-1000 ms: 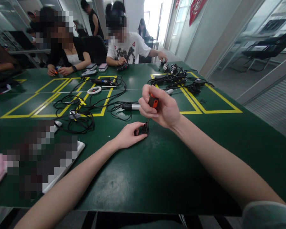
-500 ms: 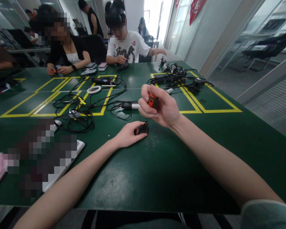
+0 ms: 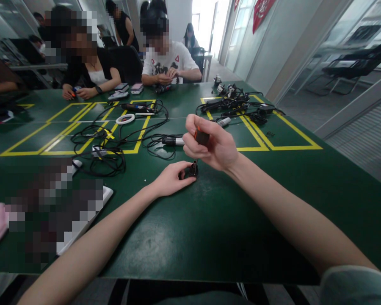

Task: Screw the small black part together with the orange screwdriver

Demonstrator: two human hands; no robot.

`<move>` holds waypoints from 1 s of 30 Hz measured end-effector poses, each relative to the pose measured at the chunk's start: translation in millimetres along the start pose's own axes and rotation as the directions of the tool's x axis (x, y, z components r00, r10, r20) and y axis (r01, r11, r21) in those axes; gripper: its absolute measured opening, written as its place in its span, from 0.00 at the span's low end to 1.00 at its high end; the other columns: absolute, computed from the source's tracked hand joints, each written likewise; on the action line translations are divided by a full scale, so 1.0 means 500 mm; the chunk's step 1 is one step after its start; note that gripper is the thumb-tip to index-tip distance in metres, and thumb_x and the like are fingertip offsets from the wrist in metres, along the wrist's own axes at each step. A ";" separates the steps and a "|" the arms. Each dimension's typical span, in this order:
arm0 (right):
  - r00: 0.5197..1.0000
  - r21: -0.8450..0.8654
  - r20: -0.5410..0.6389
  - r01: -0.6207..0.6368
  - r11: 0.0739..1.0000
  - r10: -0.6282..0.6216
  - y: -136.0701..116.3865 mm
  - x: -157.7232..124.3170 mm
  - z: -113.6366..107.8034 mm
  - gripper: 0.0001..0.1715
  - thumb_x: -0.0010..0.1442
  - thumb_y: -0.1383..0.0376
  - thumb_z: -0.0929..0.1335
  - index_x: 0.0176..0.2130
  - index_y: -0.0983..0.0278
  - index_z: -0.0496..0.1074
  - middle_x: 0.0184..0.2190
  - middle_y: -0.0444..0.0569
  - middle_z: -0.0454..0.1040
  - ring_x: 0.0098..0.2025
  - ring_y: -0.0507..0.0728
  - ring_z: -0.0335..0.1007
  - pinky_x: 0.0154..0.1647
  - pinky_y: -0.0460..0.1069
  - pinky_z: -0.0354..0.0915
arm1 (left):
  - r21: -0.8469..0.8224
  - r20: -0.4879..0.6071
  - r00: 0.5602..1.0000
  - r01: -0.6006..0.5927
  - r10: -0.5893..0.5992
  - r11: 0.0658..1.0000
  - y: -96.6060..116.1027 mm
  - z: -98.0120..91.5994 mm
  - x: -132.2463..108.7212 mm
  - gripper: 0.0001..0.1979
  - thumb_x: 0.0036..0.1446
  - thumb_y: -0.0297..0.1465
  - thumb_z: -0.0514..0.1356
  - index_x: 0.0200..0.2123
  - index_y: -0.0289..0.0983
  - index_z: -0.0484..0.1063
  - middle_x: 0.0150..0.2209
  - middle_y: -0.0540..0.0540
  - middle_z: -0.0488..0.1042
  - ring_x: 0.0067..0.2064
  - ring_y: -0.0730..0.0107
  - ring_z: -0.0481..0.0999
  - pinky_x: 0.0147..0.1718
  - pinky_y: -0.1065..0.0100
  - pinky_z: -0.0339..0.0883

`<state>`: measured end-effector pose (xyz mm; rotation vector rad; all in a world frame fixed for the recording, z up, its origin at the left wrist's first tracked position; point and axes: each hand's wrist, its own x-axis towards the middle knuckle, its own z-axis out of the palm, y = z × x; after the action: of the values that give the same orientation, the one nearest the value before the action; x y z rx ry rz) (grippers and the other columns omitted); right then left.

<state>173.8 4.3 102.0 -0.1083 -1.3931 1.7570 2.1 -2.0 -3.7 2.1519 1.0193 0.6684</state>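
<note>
My right hand [image 3: 214, 144] is wrapped round the black-and-orange handle of a screwdriver [image 3: 202, 136], held above the table. Its thin shaft points down at a small black round part [image 3: 193, 170] with a short upright post. Thumb and fingers of my left hand [image 3: 173, 179] grip that part from the left and steady it on the green table [image 3: 165, 237]. The shaft's tip meets the part, but I cannot make out the exact spot it touches.
Beyond my hands lie a black-and-silver tool [image 3: 173, 141] with a coiled cord, a white ring [image 3: 125, 119] and tangled black cables [image 3: 111, 165]. A heap of black devices [image 3: 231, 101] sits at the back right. Across the table, a person in a white shirt [image 3: 180, 57] works with both hands.
My right hand has turned slightly, rotating the screwdriver handle, and shifted a little left. The left hand stays put. The person opposite has drawn an outstretched hand back to the other.
</note>
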 end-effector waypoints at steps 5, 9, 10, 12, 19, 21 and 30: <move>0.996 -0.028 -0.022 -0.093 0.995 0.092 -0.004 0.005 -0.004 0.29 0.75 0.48 0.64 0.27 0.61 0.62 0.17 0.36 0.55 0.16 0.46 0.44 0.16 0.41 0.47 | -0.008 -0.002 1.000 -0.017 0.017 1.000 -0.002 0.001 0.000 0.14 0.63 0.36 0.67 0.49 0.35 0.78 0.32 0.51 0.72 0.32 0.69 0.69 0.36 0.67 0.65; 0.989 0.057 -0.019 -0.146 0.988 0.147 -0.005 0.003 -0.009 0.33 0.75 0.43 0.63 0.26 0.61 0.59 0.15 0.33 0.47 0.15 0.46 0.39 0.15 0.41 0.44 | -0.003 -0.005 1.000 -0.016 0.016 1.000 -0.003 0.003 0.000 0.16 0.63 0.36 0.67 0.51 0.35 0.77 0.32 0.51 0.73 0.32 0.69 0.69 0.35 0.68 0.65; 0.990 0.069 -0.025 -0.137 0.988 0.139 -0.004 0.002 -0.009 0.32 0.75 0.43 0.64 0.27 0.60 0.59 0.15 0.32 0.46 0.15 0.46 0.38 0.15 0.41 0.44 | -0.001 -0.005 1.000 -0.016 0.016 1.000 -0.003 0.003 0.000 0.16 0.63 0.36 0.67 0.51 0.35 0.77 0.32 0.51 0.73 0.32 0.69 0.69 0.35 0.68 0.65; 0.994 0.057 -0.035 -0.105 0.993 0.107 -0.001 0.000 -0.010 0.29 0.73 0.44 0.66 0.29 0.60 0.61 0.15 0.32 0.47 0.15 0.46 0.37 0.15 0.41 0.44 | 0.001 -0.004 1.000 -0.012 0.012 1.000 -0.004 0.003 0.001 0.16 0.63 0.36 0.67 0.52 0.35 0.78 0.32 0.51 0.73 0.32 0.69 0.69 0.35 0.68 0.65; 0.994 0.047 0.023 -0.108 0.993 0.107 0.016 0.007 -0.020 0.38 0.71 0.37 0.64 0.22 0.60 0.60 0.15 0.37 0.52 0.16 0.48 0.43 0.15 0.44 0.46 | 0.002 0.002 1.000 -0.003 0.003 1.000 -0.001 0.002 0.001 0.15 0.64 0.36 0.67 0.50 0.34 0.77 0.31 0.52 0.72 0.31 0.69 0.69 0.34 0.68 0.65; 0.992 0.051 -0.032 -0.124 0.991 0.125 0.019 0.010 -0.019 0.42 0.71 0.35 0.63 0.19 0.60 0.57 0.16 0.38 0.52 0.17 0.49 0.46 0.15 0.45 0.50 | 0.005 0.003 1.000 0.003 -0.003 1.000 0.000 0.002 0.000 0.15 0.64 0.36 0.67 0.50 0.35 0.77 0.31 0.52 0.72 0.31 0.69 0.69 0.33 0.69 0.65; 0.992 0.062 -0.088 -0.086 0.994 0.091 0.026 0.010 -0.005 0.36 0.69 0.35 0.65 0.28 0.61 0.70 0.16 0.35 0.54 0.15 0.47 0.43 0.15 0.43 0.45 | -0.010 0.002 1.000 -0.001 0.001 1.000 0.001 0.002 0.001 0.15 0.63 0.36 0.67 0.50 0.35 0.78 0.29 0.53 0.71 0.30 0.70 0.68 0.34 0.68 0.64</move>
<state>164.6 9.4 92.4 -0.2188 -1.2889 1.8410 3.4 -2.0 -3.8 2.1441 1.0122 0.6698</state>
